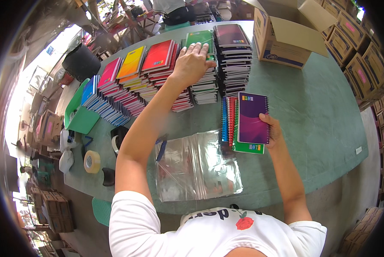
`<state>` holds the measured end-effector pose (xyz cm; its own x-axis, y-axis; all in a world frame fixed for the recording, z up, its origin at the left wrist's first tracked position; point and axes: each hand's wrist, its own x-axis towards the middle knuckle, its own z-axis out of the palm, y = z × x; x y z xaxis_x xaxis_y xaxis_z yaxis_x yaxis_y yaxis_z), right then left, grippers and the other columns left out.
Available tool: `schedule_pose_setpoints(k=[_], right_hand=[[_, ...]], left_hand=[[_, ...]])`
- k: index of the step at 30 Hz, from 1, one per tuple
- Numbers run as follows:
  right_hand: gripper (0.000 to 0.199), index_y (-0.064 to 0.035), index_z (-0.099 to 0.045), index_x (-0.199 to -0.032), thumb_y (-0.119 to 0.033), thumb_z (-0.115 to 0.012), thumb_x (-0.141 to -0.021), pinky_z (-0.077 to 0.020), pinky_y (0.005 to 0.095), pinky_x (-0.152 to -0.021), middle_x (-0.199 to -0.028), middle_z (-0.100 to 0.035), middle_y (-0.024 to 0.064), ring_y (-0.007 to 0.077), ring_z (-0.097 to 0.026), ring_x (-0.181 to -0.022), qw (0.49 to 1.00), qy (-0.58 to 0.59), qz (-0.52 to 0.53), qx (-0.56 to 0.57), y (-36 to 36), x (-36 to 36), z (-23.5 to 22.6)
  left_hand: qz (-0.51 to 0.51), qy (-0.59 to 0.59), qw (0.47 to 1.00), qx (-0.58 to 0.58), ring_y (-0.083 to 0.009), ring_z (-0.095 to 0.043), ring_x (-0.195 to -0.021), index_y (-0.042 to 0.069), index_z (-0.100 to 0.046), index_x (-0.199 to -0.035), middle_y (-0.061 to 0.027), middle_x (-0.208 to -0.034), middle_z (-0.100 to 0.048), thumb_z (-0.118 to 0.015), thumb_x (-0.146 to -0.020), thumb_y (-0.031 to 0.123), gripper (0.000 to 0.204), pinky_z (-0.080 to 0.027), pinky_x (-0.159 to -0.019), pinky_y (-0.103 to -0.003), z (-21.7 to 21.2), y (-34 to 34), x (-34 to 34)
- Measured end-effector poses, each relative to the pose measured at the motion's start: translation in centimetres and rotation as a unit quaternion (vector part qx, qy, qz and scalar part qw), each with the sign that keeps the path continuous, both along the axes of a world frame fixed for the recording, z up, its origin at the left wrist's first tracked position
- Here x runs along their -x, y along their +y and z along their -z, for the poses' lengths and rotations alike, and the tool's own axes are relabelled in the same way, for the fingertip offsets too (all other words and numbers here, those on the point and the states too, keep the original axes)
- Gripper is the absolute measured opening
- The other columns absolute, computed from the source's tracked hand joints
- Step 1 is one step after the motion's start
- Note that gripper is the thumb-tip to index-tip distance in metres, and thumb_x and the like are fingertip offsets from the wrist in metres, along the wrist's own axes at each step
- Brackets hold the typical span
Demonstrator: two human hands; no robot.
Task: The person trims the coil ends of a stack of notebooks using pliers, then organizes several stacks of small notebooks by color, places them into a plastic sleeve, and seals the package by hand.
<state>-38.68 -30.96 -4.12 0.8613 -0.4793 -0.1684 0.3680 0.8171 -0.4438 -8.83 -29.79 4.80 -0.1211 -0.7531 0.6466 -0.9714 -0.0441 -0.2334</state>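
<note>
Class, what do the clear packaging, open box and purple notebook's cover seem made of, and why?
Clear packaging: glossy plastic film; transparent, creased, glaring.
Open box: probably matt cardboard; brown, folding flaps.
Purple notebook's cover: smooth, perhaps coated card or plastic; flat, stiff-looking.

One table point(320, 115) bears six notebook stacks point(157, 58), one open carton point(282, 49) and one yellowish tape roll point(96, 161).

Table point(320, 128): notebook stacks point(157, 55) stood in a row along the far side.
Carton point(284, 49): stood right of the row.
Notebook set point(252, 120): was before the rightmost stack.
Plastic sheeting point(179, 167): lay left of the set, nearer the front edge.
Tape roll point(96, 162): lay left of the sheeting.
Tub point(83, 122): left of the row.
</note>
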Motion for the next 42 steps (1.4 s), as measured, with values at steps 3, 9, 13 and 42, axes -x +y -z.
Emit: schedule_pose_setpoints(k=[3,9,13,42], right_hand=[[0.038,0.0072,-0.052,-0.111,-0.014,-0.060,-0.081,-0.0538,0.0380,-0.080,-0.101,-0.062,0.0188,0.0269,-0.064,-0.088,1.000,0.020,-0.003,0.008,0.0,-0.4,0.6],[0.037,0.0076,-0.052,-0.110,-0.015,-0.059,-0.082,-0.0537,0.0366,-0.079,-0.101,-0.062,0.0187,0.0261,-0.065,-0.086,0.999,0.026,-0.006,0.024,1.6,-1.4,0.0],[0.038,0.0070,-0.052,-0.111,-0.016,-0.060,-0.082,-0.0535,0.0361,-0.080,-0.102,-0.062,0.0182,0.0257,-0.064,-0.088,0.999,0.039,-0.005,0.025,1.9,-1.7,1.0],[0.048,0.0019,-0.052,-0.115,-0.020,-0.069,-0.076,-0.0527,0.0409,-0.084,-0.105,-0.062,0.0165,0.0268,-0.064,-0.092,0.994,-0.078,0.021,-0.074,8.5,-0.8,6.7]], left_hand=[[0.001,0.045,0.980,-0.195,-0.0313,-0.050,-0.113,0.004,-0.051,-0.124,-0.0192,-0.119,-0.055,-0.053,-0.081,0.054,0.066,-0.038,-0.096,-0.043,-2.5,0.3,2.2],[-0.057,0.080,0.985,-0.145,-0.0330,-0.037,-0.127,0.005,-0.043,-0.131,-0.0238,-0.136,-0.039,-0.069,-0.071,0.045,0.077,-0.031,-0.104,-0.045,-4.5,3.6,-2.8],[-0.063,0.209,0.963,-0.160,-0.0340,-0.060,-0.095,0.003,-0.061,-0.101,-0.0191,-0.095,-0.063,-0.054,-0.082,0.012,0.023,-0.047,-0.082,-0.040,-3.5,7.9,-8.5],[0.118,0.226,0.966,-0.048,-0.0374,-0.045,-0.115,0.005,-0.053,-0.120,-0.0217,-0.119,-0.053,-0.058,-0.082,0.049,0.058,-0.037,-0.095,-0.045,0.5,5.3,9.9]])
